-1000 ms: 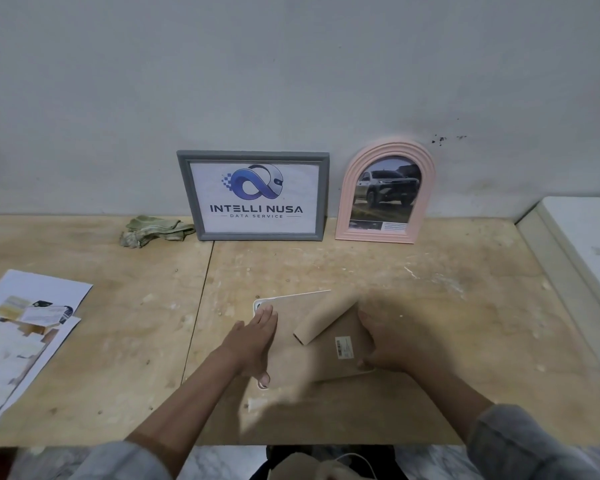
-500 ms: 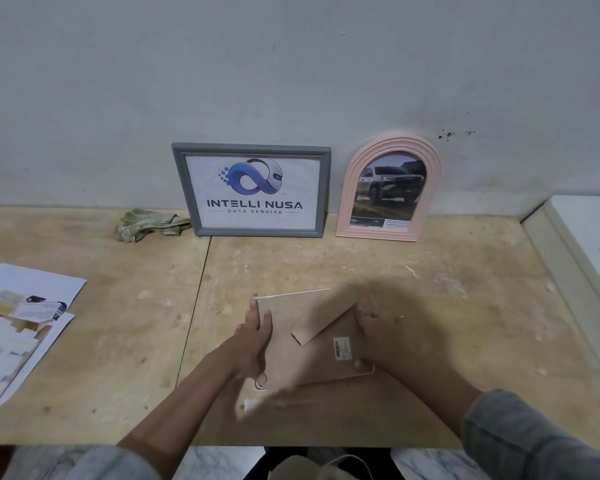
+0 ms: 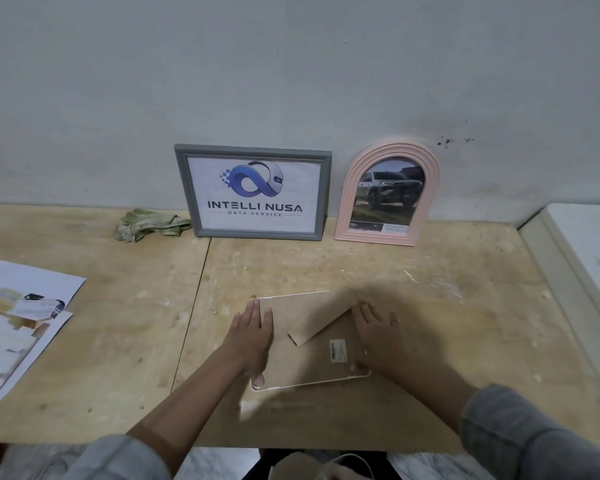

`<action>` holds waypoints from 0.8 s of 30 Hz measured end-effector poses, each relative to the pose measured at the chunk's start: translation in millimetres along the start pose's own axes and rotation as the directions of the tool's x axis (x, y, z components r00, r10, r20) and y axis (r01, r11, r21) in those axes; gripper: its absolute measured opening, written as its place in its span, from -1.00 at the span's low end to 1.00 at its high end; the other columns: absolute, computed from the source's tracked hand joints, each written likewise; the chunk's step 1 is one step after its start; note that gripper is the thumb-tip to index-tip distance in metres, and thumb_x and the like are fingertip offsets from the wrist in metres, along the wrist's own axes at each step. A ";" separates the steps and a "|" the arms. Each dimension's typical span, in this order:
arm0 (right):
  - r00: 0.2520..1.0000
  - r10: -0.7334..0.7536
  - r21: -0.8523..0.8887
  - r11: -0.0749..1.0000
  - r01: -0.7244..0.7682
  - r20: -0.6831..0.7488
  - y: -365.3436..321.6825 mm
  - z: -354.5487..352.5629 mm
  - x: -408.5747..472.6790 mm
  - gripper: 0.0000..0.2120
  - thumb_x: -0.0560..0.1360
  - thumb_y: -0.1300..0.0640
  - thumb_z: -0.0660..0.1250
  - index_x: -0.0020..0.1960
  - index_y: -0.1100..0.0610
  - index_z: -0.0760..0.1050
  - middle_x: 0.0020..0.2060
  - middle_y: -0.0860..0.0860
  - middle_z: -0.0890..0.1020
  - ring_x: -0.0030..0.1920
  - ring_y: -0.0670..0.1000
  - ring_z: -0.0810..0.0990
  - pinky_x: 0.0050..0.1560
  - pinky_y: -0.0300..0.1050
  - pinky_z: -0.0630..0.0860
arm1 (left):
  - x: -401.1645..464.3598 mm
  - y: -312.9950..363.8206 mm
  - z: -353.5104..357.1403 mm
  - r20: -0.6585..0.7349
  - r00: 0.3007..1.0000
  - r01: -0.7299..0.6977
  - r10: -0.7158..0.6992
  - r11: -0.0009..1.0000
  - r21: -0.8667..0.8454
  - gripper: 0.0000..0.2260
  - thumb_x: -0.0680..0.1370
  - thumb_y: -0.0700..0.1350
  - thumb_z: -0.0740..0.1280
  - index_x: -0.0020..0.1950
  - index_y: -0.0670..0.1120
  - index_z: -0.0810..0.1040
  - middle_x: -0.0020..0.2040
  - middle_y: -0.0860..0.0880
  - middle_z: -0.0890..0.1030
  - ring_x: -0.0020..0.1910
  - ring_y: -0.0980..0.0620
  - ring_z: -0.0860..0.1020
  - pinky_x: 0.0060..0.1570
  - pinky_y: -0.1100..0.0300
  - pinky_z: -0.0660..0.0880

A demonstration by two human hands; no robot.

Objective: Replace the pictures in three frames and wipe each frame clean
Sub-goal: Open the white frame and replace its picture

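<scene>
A white frame [image 3: 309, 384] lies face down on the wooden table [image 3: 326, 265], its brown backing board [image 3: 312, 362] up with the stand flap [image 3: 321, 323] raised. My left hand [image 3: 252, 332] lies flat on the board's left side, thumb at the near left corner. My right hand [image 3: 378, 336] presses the board's right side, fingers apart. A grey frame [image 3: 184, 192] with a logo print and a pink arched frame [image 3: 430, 202] with a car photo lean against the wall. A green cloth [image 3: 146, 223] lies left of the grey frame.
Loose printed pictures [image 3: 18, 317] lie at the table's left edge. A white slab [image 3: 589, 244] borders the table on the right. The wall stands right behind the two upright frames.
My left hand has slid from the frame's left edge onto the backing board. My right hand stays pressed on the right side. The view has shifted slightly.
</scene>
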State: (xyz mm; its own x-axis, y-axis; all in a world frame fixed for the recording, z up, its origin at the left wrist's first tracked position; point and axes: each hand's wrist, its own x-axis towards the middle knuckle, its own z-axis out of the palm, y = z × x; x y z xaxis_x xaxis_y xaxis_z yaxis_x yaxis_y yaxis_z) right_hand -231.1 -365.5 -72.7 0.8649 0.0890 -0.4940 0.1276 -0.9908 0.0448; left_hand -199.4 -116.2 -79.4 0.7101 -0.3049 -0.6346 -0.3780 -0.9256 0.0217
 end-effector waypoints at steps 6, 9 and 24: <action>0.982 -0.157 -0.122 0.978 0.169 0.106 10.1 -8.6 12.5 0.12 0.33 -0.20 0.42 0.52 0.25 -0.23 0.52 0.13 -0.23 0.52 0.10 -0.24 0.43 0.29 -0.16 | 4.4 -1.6 -8.4 0.007 0.998 -0.055 0.055 0.997 0.054 0.27 0.23 0.07 0.60 0.49 -0.31 -0.32 0.52 -0.27 -0.32 0.52 -0.22 -0.27 0.47 -0.11 -0.08; 0.974 -0.187 -0.231 0.950 0.212 0.127 8.8 -12.6 19.6 0.10 0.33 -0.16 0.44 0.52 0.28 -0.17 0.52 0.19 -0.18 0.52 0.13 -0.20 0.42 0.30 -0.16 | 5.4 -6.3 -10.0 0.016 0.996 -0.085 0.084 0.995 0.050 0.25 0.24 0.05 0.59 0.50 -0.31 -0.31 0.52 -0.27 -0.31 0.52 -0.21 -0.26 0.48 -0.09 -0.08; 0.969 -0.153 -0.382 0.898 0.218 0.193 -16.1 -14.5 43.9 -0.08 0.28 -0.02 0.53 0.44 0.36 0.18 0.43 0.44 0.07 0.48 0.36 0.00 0.44 0.31 -0.09 | 9.6 -12.3 -6.6 -0.015 0.993 -0.120 0.120 0.991 -0.056 0.17 0.30 -0.03 0.56 0.51 -0.28 -0.29 0.52 -0.27 -0.31 0.52 -0.20 -0.27 0.48 -0.04 -0.15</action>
State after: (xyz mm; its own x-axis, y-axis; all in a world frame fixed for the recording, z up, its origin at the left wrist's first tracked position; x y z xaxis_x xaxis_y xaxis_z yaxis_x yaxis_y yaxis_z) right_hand -188.2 -344.2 -82.5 0.7253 0.2181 -0.6530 0.4882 -0.8317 0.2644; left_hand -183.9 -109.2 -80.7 0.6685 -0.4169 -0.6158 -0.4271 -0.8931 0.1409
